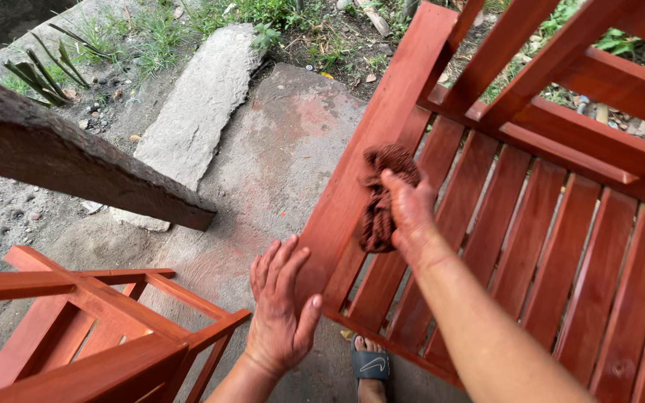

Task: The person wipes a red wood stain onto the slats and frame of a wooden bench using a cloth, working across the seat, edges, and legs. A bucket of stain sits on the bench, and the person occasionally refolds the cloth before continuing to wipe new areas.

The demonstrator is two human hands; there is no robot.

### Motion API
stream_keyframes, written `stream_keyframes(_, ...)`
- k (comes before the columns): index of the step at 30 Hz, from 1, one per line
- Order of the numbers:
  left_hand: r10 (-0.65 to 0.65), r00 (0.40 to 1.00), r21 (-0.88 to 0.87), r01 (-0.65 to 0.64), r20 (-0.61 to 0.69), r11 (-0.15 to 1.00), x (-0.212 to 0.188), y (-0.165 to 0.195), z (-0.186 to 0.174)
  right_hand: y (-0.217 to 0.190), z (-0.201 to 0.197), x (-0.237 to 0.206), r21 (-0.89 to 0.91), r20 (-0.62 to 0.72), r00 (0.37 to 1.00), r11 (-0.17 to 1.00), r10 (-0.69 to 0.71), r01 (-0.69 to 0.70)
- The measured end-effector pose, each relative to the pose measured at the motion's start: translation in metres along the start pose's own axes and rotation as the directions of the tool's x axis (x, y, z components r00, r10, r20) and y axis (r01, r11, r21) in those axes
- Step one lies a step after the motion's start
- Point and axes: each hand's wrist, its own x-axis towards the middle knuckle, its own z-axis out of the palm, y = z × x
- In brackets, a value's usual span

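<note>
Right hand gripping stained rag on red slatted frame (seemingly wet), left hand spread wide, empty

Stone slab, weathered beam, second red frame, sandalled foot.

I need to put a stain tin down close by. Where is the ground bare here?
The widest bare patch is the concrete, bordered by the flat stone slab, the rough beam and the slatted bench. It is tight lower down, where the left hand, the small red frame and the sandalled foot crowd in.
</note>
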Motion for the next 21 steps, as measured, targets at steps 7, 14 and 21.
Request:
stream_keyframes(7,0.033,0.988,-0.102,-0.049,-0.151,0.994,-0.012,0.0,-0.001,0.059,0.0,-0.137,-0.015,-0.001,1.0,1.0,0.008,-0.008)
stream_keyframes(14,0.043,0.97,-0.114,-0.072,-0.238,0.991,-0.03,-0.008,0.007,0.114,-0.009,-0.251,0.016,0.073,0.991,0.993,0.114,-0.115)
stream_keyframes(21,0.046,0.965,-0.054,-0.062,-0.257,0.997,-0.029,0.001,0.007,0.106,-0.054,-0.274,0.001,0.142,0.981,0.991,0.132,-0.133)
